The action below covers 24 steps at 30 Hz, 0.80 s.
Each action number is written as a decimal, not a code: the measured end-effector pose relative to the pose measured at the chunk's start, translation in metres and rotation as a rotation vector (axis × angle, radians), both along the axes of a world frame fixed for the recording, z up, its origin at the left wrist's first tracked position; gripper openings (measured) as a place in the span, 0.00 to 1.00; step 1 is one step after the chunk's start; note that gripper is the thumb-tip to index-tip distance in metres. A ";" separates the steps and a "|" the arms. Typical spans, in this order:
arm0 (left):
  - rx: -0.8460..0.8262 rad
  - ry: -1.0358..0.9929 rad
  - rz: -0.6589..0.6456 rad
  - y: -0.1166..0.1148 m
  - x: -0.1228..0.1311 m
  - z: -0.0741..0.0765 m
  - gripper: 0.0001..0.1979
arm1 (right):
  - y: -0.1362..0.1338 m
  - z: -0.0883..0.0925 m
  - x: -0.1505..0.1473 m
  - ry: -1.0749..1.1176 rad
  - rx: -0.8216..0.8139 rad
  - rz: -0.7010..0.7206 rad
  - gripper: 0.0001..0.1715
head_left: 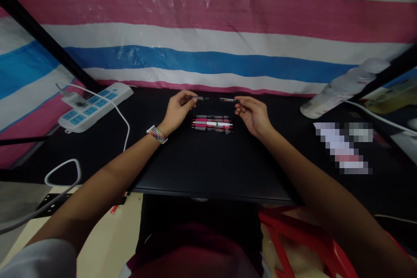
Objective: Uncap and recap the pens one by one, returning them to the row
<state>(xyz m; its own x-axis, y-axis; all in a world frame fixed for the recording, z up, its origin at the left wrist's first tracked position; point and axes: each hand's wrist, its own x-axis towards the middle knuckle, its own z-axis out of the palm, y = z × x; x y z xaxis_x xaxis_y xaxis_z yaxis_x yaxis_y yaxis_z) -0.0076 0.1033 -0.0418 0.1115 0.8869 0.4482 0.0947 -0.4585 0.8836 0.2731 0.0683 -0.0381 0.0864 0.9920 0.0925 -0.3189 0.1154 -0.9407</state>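
Both my hands hold one dark pen (215,99) level above the black table (202,165). My left hand (177,110) pinches its left end, and a beaded band circles that wrist. My right hand (252,113) pinches the right end. Just below the held pen, several pens (212,123) with pink, white and dark barrels lie side by side on the table between my hands.
A white power strip (94,106) with blue sockets lies at the left, its white cable (65,173) looping toward me. A clear plastic bottle (345,87) lies on its side at the right. A striped tarp (208,30) backs the table. A red stool (293,239) stands below.
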 end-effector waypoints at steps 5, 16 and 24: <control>-0.041 -0.038 0.029 0.003 -0.002 -0.001 0.06 | 0.006 -0.001 0.005 0.010 -0.010 -0.029 0.08; -0.060 0.029 0.048 0.001 -0.002 0.001 0.17 | 0.006 -0.001 0.004 -0.023 0.002 -0.037 0.07; -0.073 0.060 0.103 0.003 -0.003 -0.001 0.26 | 0.006 0.001 0.009 -0.084 0.025 -0.051 0.09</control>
